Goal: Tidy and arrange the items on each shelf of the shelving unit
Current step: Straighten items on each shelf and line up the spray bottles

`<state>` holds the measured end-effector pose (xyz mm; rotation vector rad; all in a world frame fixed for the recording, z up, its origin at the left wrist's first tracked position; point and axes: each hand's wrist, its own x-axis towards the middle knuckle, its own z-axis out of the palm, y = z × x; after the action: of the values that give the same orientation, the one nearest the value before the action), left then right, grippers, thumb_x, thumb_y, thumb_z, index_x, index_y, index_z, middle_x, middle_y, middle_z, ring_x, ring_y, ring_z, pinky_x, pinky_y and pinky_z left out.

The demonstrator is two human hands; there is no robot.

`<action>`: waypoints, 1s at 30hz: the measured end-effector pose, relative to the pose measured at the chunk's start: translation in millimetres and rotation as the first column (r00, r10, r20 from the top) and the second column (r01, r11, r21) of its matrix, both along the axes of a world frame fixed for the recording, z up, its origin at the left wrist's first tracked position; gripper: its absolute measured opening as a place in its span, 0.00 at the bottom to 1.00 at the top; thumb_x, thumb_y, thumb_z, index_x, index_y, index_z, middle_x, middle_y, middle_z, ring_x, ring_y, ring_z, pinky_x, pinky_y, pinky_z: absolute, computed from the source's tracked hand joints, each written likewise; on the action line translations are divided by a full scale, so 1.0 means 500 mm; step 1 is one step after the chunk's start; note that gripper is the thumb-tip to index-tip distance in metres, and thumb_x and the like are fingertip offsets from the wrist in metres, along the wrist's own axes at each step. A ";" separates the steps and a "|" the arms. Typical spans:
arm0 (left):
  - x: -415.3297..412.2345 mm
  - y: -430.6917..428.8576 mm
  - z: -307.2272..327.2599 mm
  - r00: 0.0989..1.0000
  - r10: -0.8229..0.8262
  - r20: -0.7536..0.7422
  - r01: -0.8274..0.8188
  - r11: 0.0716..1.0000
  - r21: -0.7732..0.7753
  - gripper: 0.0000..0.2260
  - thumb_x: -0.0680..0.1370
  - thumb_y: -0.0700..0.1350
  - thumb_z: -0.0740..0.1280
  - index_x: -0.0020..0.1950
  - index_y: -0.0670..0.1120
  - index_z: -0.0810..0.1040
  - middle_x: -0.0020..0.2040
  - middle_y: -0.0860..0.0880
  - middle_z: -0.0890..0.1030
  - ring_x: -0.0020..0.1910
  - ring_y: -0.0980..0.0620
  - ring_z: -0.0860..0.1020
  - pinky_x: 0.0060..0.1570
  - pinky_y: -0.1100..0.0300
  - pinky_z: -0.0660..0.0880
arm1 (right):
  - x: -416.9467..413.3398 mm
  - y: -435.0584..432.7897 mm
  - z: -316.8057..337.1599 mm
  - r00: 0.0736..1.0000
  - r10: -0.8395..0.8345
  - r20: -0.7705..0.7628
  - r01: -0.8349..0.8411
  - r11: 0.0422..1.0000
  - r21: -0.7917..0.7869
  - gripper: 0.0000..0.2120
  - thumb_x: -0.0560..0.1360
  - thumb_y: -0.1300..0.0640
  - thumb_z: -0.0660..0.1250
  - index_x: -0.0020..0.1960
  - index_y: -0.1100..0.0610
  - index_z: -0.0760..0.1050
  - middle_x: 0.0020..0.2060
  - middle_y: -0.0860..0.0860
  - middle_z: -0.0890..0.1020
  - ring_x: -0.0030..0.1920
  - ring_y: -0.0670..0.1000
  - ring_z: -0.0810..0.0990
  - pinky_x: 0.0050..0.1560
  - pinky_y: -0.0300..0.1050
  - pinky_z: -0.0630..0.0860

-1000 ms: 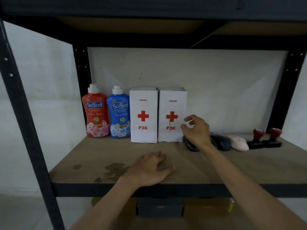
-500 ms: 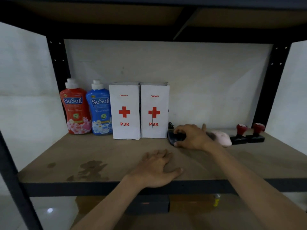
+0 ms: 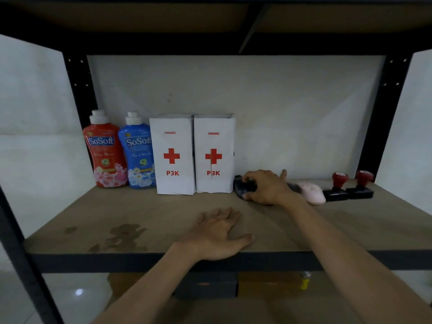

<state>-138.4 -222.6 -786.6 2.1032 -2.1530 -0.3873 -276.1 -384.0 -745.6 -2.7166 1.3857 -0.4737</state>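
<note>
Along the back of the wooden shelf stand a red SoSoft bottle, a blue SoSoft bottle and two white P3K first-aid boxes, side by side. My right hand is closed over a black computer mouse just right of the boxes. A second black mouse is mostly hidden behind that hand. A pink mouse lies further right, then two red-handled stamps. My left hand rests flat on the shelf's front edge.
Black metal uprights frame the shelf, and an upper shelf hangs close overhead. A dark stain marks the wood at front left. On the shelf below sit a dark box and a small yellow item.
My right hand dropped from beside the right P3K box onto the black mouse and closed on it. The view shifted right and closer. My left hand stayed on the shelf edge.
</note>
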 end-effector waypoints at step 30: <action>-0.072 -0.058 0.002 0.997 -0.069 -0.031 0.068 0.997 -0.037 0.41 0.75 0.74 0.53 0.81 0.55 0.49 0.82 0.55 0.48 0.80 0.53 0.46 0.77 0.46 0.42 | -0.145 -0.043 0.034 0.997 -0.030 -0.068 0.031 0.999 0.015 0.29 0.69 0.37 0.74 0.68 0.42 0.72 0.64 0.47 0.77 0.69 0.53 0.69 0.70 0.75 0.36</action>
<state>-174.6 -251.7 -785.8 1.9947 -2.2017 -0.3828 -348.4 -405.4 -728.5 -2.7274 1.4421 -0.3737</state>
